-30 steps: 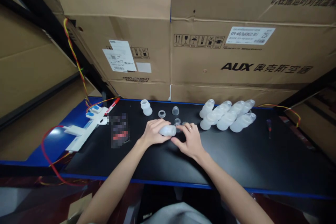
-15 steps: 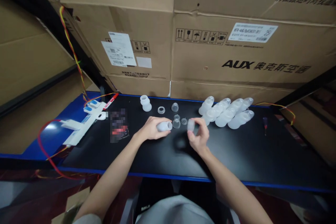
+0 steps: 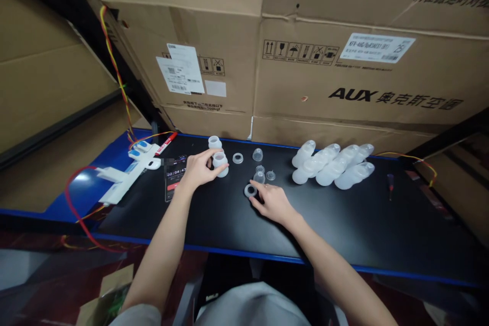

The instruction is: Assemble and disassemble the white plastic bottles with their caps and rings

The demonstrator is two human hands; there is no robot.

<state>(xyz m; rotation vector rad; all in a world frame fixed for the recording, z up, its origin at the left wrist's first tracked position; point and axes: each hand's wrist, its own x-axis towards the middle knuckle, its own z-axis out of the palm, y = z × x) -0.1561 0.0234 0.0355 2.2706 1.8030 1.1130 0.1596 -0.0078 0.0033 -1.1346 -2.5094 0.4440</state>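
We are working at a black mat (image 3: 344,224) that is filling the lower middle of the frame, with both bare hands out over it. Our left hand (image 3: 198,169), left of centre, is curling its fingers around a small translucent bottle (image 3: 220,163) that is standing upright on the mat, just in front of a second bottle (image 3: 214,142) of the same kind. Our right hand (image 3: 269,202), a little right of centre, is lying loosely open with its fingertips touching a white ring (image 3: 250,191) that is resting flat on the mat; it is not clenching anything. Just above that hand a few small clear caps (image 3: 260,173) are sitting close together, and another ring (image 3: 237,158) is lying near the upright bottles. Toward the right of centre a cluster of lying bottles (image 3: 332,165) is resting on the mat, well apart from both hands. A phone (image 3: 174,183) is lying just left of our left wrist, and a white power strip (image 3: 128,178) with a red cable is sitting at the left edge. A small screwdriver (image 3: 390,183) is lying far right. Cardboard boxes (image 3: 344,61) are stacking up across the top of the frame
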